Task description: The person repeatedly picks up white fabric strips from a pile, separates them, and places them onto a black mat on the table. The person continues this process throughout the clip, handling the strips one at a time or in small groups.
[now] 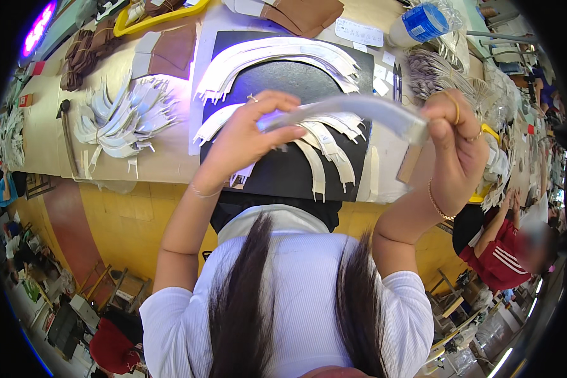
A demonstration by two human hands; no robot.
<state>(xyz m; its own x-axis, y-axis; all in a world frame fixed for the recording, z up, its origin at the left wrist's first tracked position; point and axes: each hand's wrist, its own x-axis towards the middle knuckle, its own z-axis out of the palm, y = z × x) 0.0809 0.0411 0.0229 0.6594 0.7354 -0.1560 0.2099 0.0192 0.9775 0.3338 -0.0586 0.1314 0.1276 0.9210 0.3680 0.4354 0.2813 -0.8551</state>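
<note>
While the left hand (249,129) is holding one end of a pale curved strip (359,108) between its thumb and fingers, the right hand (458,129) is pinching the other end between its thumb and bent fingers, so both hands are grasping the same piece. The strip is arching across the space between them, above a black board (277,79) that is lying on the worktable (44,142). Since its surface is blurring, how firmly the left fingertips are pressing it is probably beyond telling. On the far part of the board, an upper stack of white curved strips (277,47) is bowing away from the person; nearer, a second stack (343,120) is lying partly behind the hands, with a few loose strips (318,167) fanning out toward the near edge. To the left, a tied bundle of white strips (123,120) is spreading out, and a hammer (68,135) is lying just beyond it. Brown flat pieces (173,50) are resting behind that bundle. A clear plastic jar (422,25) is lying at the far right, near a bunch of greyish strips (429,72).
</note>
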